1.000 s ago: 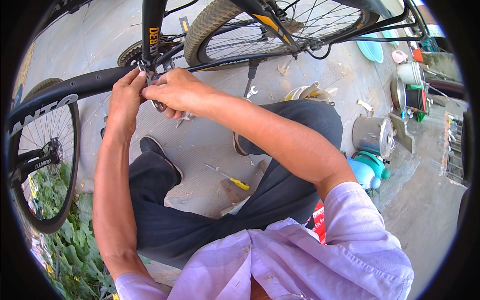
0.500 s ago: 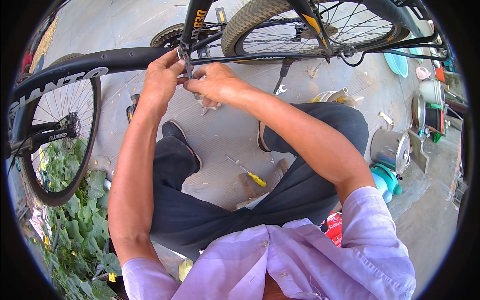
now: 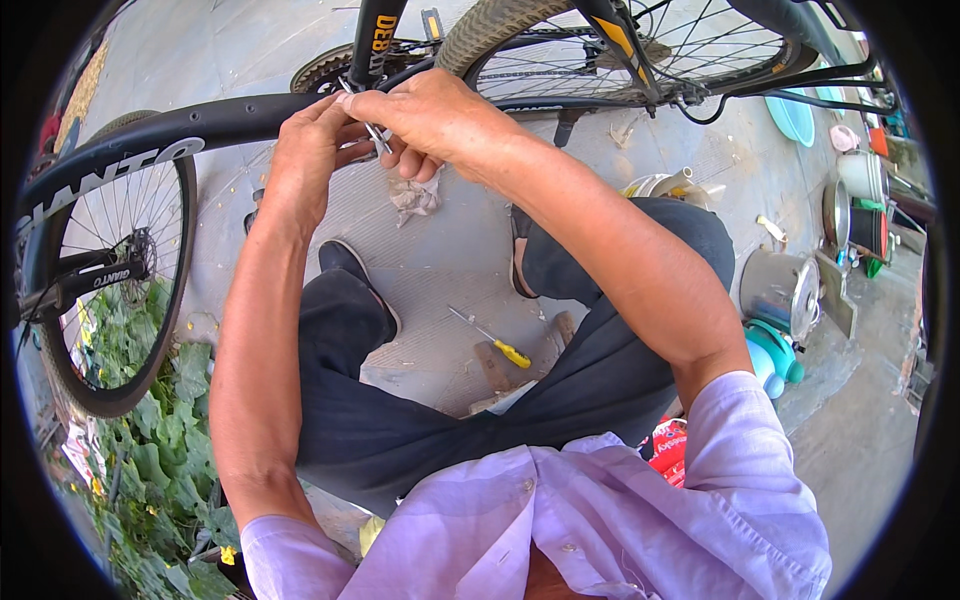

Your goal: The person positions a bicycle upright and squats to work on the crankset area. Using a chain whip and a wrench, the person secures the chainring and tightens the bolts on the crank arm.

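Both my hands meet at the black bicycle frame (image 3: 235,115), where its long tube joins the upright one. My right hand (image 3: 440,115) has thumb and forefinger pinched at that joint, its other fingers curled below. My left hand (image 3: 303,155) is closed beside it, fingertips against the same spot. A slim silver metal piece (image 3: 378,138) sticks out between the hands; its ends are hidden, so its kind is unclear. Just below the right fingers is a crumpled pale cloth or bag (image 3: 414,197).
A yellow-handled screwdriver (image 3: 512,354) lies on the floor between my feet. The front wheel (image 3: 185,250) stands at left above leafy plants (image 3: 150,450); the rear wheel (image 3: 470,40) is at the top. Pots (image 3: 775,295) and a teal jug (image 3: 775,350) line the right side.
My right hand has moved up and left onto the joint, its forearm now covering the wrench on the floor. The silver piece has tilted. The bicycle appears slightly further left.
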Available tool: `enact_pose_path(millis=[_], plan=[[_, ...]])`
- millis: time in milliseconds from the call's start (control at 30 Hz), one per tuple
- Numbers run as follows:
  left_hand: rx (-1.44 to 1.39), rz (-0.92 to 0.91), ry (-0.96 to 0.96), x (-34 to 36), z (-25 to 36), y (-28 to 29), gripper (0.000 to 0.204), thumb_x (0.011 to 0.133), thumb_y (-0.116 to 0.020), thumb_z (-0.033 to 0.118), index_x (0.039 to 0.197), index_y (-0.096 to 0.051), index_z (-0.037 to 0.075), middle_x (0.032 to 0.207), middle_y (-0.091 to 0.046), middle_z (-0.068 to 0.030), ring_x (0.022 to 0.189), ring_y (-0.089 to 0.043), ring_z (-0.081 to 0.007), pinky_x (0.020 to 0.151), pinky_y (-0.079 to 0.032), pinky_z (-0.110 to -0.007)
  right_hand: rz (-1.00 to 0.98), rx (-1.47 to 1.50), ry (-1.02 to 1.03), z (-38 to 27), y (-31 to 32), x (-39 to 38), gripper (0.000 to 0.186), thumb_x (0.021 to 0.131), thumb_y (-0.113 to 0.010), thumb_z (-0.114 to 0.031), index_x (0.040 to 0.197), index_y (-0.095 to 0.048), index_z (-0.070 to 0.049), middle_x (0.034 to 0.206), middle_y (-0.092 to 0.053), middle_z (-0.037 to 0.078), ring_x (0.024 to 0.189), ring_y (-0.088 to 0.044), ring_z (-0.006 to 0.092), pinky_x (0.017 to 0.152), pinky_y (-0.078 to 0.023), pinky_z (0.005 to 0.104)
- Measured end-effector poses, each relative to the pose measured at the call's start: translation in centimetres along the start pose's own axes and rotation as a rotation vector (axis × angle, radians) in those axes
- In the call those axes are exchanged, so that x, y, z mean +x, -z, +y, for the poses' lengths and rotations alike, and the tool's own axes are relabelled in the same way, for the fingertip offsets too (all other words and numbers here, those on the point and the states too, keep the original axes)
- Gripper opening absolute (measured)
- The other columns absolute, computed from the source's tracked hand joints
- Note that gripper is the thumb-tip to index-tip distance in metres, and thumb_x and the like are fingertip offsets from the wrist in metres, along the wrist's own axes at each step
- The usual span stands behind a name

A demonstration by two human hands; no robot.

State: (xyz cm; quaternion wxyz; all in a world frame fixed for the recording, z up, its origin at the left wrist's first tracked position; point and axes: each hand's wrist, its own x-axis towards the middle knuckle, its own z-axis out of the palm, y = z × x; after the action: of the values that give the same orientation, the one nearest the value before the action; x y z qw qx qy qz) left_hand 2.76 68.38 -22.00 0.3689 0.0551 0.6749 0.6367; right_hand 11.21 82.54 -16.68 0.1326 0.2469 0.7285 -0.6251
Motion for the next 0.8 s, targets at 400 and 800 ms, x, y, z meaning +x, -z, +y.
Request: enact_pose_path(millis=[400,800], plan=[[0.099,0.055,-0.030,-0.9,-0.7,-1.1,0.036,0.100,-0.049,0.015,0.132,-0.055,-0.001,0.110,-0.067,-0.0102,0.101,-0.065,-0.0175,0.091,-0.051,-0.033,-0.085,-0.083,-0.068,3.7,-1.4,0.7,0.060,0.086,-0.064,-0.044,0.120,-0.063,0.005,0.082,-0.065,0.008,0.061,-0.065,0.0153,0.053,-0.053,0.0267],[-0.013,0.051,-0.044,-1.2,0.0,-0.6,0.048,0.098,-0.055,0.021,0.138,-0.049,-0.006,0.118,-0.064,-0.0177,0.100,-0.066,-0.0222,0.088,-0.052,-0.033,0.200,-0.539,0.191,3.1,-2.2,0.9,0.039,0.086,-0.065,-0.035,0.104,-0.070,-0.002,0.079,-0.070,0.019,0.078,-0.069,0.0348,0.074,-0.053,0.0452]])
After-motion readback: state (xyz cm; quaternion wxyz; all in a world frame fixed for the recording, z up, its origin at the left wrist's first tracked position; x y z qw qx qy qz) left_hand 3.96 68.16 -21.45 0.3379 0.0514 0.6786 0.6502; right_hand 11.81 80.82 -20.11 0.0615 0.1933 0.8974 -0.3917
